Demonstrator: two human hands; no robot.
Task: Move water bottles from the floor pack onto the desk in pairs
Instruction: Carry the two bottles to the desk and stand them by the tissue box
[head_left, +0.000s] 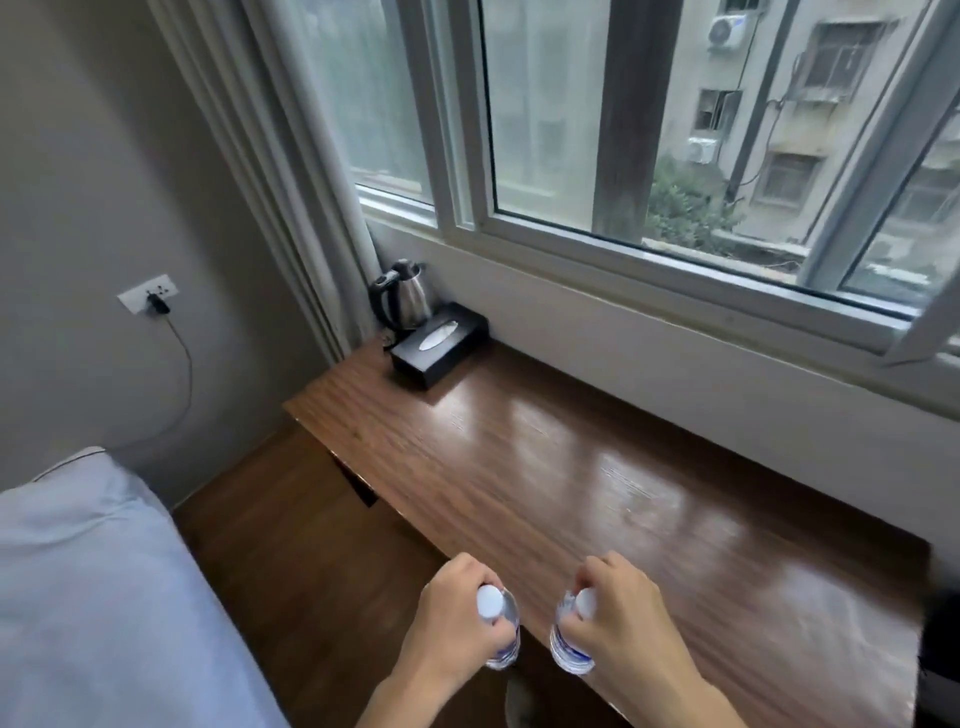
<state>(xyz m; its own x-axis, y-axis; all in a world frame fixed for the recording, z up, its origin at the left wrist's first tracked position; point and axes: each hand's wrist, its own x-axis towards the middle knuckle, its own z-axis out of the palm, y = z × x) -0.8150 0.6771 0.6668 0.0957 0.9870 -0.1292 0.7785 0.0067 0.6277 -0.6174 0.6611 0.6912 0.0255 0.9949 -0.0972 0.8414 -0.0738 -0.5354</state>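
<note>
Left bottle: neck gripped by left hand; label half hidden. Right bottle: neck gripped by right hand; fill level unclear. Desk beyond knuckles.

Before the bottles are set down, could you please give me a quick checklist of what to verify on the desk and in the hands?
1. Left hand grips the left bottle near its cap: ok.
2. Right hand grips the right bottle near its cap: ok.
3. Both caps on: ok, white caps show on each.
4. Bare desk surface ahead of the hands to set them on: ok.
5. Kettle and tissue box out of the way: ok, both sit at the far corner by the curtain.
6. Bottles already above the desk: left not ok, it hangs off the near edge; right cannot tell.
</note>
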